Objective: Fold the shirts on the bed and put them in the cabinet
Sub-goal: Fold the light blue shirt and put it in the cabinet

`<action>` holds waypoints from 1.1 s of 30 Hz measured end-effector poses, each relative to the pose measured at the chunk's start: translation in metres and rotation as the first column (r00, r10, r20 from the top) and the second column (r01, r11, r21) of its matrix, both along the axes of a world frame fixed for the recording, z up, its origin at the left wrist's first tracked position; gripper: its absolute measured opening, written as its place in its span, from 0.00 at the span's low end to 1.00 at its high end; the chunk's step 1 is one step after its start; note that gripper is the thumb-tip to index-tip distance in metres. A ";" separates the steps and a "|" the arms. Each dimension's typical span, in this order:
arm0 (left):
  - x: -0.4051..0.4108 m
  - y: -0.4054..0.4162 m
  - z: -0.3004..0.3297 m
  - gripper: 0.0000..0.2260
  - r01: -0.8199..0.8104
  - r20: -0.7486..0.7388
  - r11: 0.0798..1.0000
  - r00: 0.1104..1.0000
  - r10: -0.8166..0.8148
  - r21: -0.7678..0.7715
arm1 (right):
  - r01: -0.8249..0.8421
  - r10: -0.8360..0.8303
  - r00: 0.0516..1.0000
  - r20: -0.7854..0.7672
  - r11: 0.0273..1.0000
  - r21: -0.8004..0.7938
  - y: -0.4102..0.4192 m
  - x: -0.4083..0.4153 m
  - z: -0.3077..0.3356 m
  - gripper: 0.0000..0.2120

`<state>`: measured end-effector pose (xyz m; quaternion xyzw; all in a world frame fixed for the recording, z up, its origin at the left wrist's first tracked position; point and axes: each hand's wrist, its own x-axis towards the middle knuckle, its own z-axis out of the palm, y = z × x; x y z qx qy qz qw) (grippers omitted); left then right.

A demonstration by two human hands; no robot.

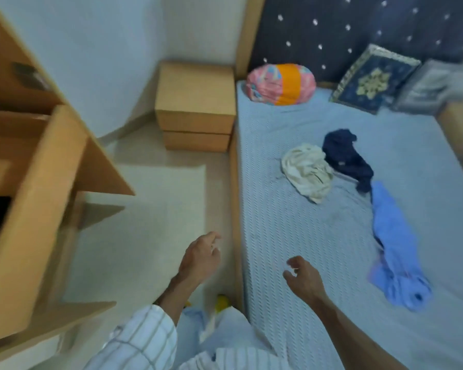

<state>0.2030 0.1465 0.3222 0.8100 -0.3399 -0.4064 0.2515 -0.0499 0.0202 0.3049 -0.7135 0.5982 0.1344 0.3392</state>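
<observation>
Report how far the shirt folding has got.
Done: nothing visibly; the white shirt, navy shirt and light blue shirt lie crumpled on the bed. In hand: nothing; left hand and right hand are empty. Left: fold all three, then the cabinet.

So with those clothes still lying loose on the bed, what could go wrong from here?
1. The cream shirt and the navy shirt lie bunched and touching; grabbing one could drag the other along.
2. The blue shirt is twisted into a long heap, so it may fold unevenly unless spread flat first.
3. Both the left hand and the right hand are empty, and the cabinet stands across the floor; a folded shirt might come undone when carried there.
</observation>
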 end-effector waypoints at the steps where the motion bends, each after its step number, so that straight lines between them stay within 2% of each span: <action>1: -0.031 -0.012 -0.012 0.16 0.056 -0.035 0.998 0.998 -0.056 0.016 | 0.054 -0.054 0.998 -0.026 0.998 0.023 -0.003 -0.036 -0.013 0.18; 8: -0.157 -0.042 -0.110 0.19 0.327 -0.200 0.937 0.933 -0.300 0.119 | 0.224 -0.206 0.963 -0.175 0.970 0.090 0.000 -0.172 -0.108 0.19; 14: -0.224 -0.068 -0.242 0.21 0.555 -0.223 0.817 0.826 -0.518 0.157 | 0.262 -0.225 0.948 -0.227 0.954 0.147 0.008 -0.232 -0.228 0.24; 18: -0.260 -0.083 -0.330 0.23 0.646 -0.171 0.751 0.762 -0.625 0.136 | 0.210 -0.175 0.954 -0.244 0.970 0.124 0.000 -0.253 -0.307 0.37; 21: -0.278 -0.088 -0.373 0.28 0.748 -0.028 0.649 0.658 -0.752 0.143 | 0.141 -0.117 0.961 -0.252 0.987 0.081 -0.009 -0.267 -0.354 0.52; 24: -0.291 -0.093 -0.395 0.36 0.790 0.090 0.547 0.545 -0.834 0.278 | 0.171 -0.149 0.958 -0.243 0.983 0.073 -0.010 -0.283 -0.384 0.62; 26: -0.305 -0.098 -0.401 0.37 0.762 0.130 0.533 0.526 -0.841 0.368 | 0.167 -0.149 0.965 -0.214 0.984 0.069 -0.012 -0.290 -0.396 0.64; 28: -0.319 -0.103 -0.398 0.35 0.727 0.136 0.541 0.539 -0.831 0.423 | 0.162 -0.147 0.968 -0.202 0.985 0.059 -0.011 -0.296 -0.403 0.66; 33: -0.349 -0.120 -0.379 0.20 0.635 0.210 0.611 0.592 -0.778 0.473 | 0.061 -0.049 0.979 -0.196 0.997 0.057 -0.013 -0.306 -0.418 0.67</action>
